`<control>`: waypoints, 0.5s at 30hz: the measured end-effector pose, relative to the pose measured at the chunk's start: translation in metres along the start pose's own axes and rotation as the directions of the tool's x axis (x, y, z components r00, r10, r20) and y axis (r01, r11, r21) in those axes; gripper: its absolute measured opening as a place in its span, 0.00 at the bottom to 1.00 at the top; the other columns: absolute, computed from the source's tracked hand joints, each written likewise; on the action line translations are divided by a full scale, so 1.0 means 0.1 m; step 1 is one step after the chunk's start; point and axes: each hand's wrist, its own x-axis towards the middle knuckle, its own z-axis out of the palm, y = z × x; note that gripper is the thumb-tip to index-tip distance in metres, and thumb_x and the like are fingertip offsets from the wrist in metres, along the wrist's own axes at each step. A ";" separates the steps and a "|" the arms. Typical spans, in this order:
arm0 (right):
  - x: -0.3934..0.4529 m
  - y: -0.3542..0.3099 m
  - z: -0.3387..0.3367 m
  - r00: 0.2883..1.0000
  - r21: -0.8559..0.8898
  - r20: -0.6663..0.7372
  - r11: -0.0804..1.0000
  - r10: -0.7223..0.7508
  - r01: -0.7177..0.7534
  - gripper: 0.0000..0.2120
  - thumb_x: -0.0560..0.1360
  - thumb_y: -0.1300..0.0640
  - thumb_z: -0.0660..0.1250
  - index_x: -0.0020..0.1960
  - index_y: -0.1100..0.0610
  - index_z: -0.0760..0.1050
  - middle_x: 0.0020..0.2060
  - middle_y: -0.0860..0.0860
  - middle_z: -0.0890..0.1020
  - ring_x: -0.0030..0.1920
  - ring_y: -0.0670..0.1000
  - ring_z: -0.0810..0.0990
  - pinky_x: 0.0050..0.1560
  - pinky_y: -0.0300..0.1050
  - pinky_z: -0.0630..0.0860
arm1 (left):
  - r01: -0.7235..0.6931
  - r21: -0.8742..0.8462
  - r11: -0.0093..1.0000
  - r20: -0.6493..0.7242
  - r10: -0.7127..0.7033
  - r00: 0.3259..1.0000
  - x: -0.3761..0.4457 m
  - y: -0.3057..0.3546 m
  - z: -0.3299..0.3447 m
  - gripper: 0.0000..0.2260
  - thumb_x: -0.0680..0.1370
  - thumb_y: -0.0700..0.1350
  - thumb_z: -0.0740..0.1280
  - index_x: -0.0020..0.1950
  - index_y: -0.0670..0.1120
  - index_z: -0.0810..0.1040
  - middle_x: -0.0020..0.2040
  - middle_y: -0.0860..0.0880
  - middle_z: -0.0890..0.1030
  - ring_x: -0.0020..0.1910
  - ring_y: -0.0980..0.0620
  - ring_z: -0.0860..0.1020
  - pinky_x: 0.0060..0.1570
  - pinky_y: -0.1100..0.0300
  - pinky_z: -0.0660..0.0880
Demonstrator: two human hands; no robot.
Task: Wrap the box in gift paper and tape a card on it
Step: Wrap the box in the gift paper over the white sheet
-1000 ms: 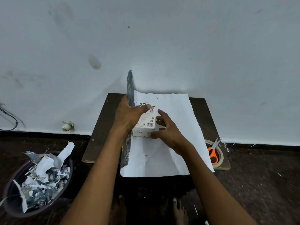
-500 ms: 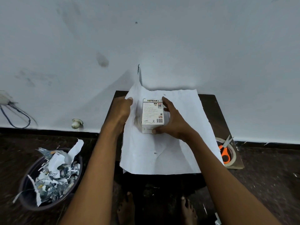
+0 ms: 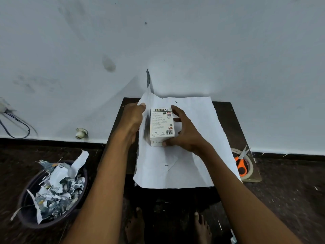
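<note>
feet: bare feet point(image 3: 202, 226) at the bottom, on the dark floor nearest the camera
bin: dark bin point(image 3: 52, 194) full of torn paper scraps, well off to the left of the left hand
paper: gift paper point(image 3: 175, 166) lying white side up on the small dark table point(image 3: 226, 117), near edge hanging over the front
right hand: right hand point(image 3: 184, 132) curled round the box, thumb on its near end, fingertips on its right side
box: white box point(image 3: 162, 126) lying flat on the paper, between the two hands
left hand: left hand point(image 3: 132, 118) pinching the paper's left edge and lifting it up just beside the box
tape + scissors: tape roll point(image 3: 246, 162) with orange scissors point(image 3: 241, 162) on it, far right of the right hand
wall: pale wall point(image 3: 158, 41) behind it all
</note>
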 end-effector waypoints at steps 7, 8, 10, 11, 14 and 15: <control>-0.04 -0.05 0.09 0.999 -0.070 -0.014 0.997 0.039 -0.039 0.66 0.51 0.43 0.83 0.82 0.42 0.52 0.73 0.47 0.70 0.69 0.51 0.70 0.71 0.51 0.71 | -0.014 0.025 1.000 0.026 0.013 1.000 0.01 0.00 0.06 0.10 0.86 0.44 0.58 0.46 0.47 0.73 0.40 0.55 0.75 0.39 0.58 0.73 0.41 0.60 0.70; -0.04 -0.06 0.09 0.999 -0.076 -0.014 0.996 0.040 -0.041 0.65 0.52 0.44 0.83 0.82 0.43 0.52 0.73 0.47 0.69 0.69 0.51 0.70 0.71 0.52 0.71 | -0.010 0.019 1.000 0.041 0.009 0.999 0.00 0.01 0.07 0.12 0.86 0.45 0.59 0.43 0.48 0.74 0.41 0.54 0.77 0.41 0.56 0.75 0.43 0.60 0.71; -0.05 -0.07 0.09 0.999 -0.084 -0.017 0.995 0.046 -0.047 0.64 0.53 0.44 0.83 0.81 0.42 0.52 0.73 0.46 0.69 0.69 0.51 0.70 0.71 0.53 0.71 | 0.009 -0.015 1.000 0.101 -0.007 0.995 -0.05 0.00 0.10 0.13 0.85 0.47 0.60 0.44 0.48 0.79 0.44 0.51 0.83 0.47 0.52 0.81 0.50 0.57 0.75; -0.06 -0.08 0.10 0.998 -0.092 -0.018 0.994 0.054 -0.055 0.65 0.53 0.44 0.84 0.81 0.41 0.51 0.73 0.46 0.69 0.69 0.51 0.70 0.71 0.54 0.71 | 0.007 -0.049 0.999 0.125 -0.001 0.992 -0.06 -0.01 0.11 0.13 0.85 0.48 0.60 0.46 0.47 0.82 0.45 0.49 0.86 0.48 0.50 0.84 0.53 0.56 0.78; -0.07 -0.10 0.14 0.997 -0.121 -0.018 0.990 0.076 -0.078 0.65 0.51 0.38 0.83 0.79 0.35 0.48 0.73 0.45 0.70 0.70 0.51 0.71 0.71 0.59 0.70 | -0.006 -0.119 0.993 0.156 0.024 0.987 -0.11 0.00 0.16 0.17 0.85 0.51 0.59 0.57 0.42 0.83 0.49 0.47 0.87 0.50 0.48 0.86 0.54 0.55 0.80; -0.07 -0.11 0.15 0.997 -0.135 -0.017 0.988 0.076 -0.077 0.65 0.51 0.36 0.81 0.79 0.34 0.47 0.73 0.44 0.70 0.71 0.51 0.70 0.72 0.60 0.69 | 0.004 -0.133 0.991 0.174 0.019 0.985 -0.10 -0.02 0.18 0.19 0.85 0.52 0.58 0.60 0.41 0.83 0.52 0.43 0.87 0.53 0.44 0.85 0.56 0.51 0.80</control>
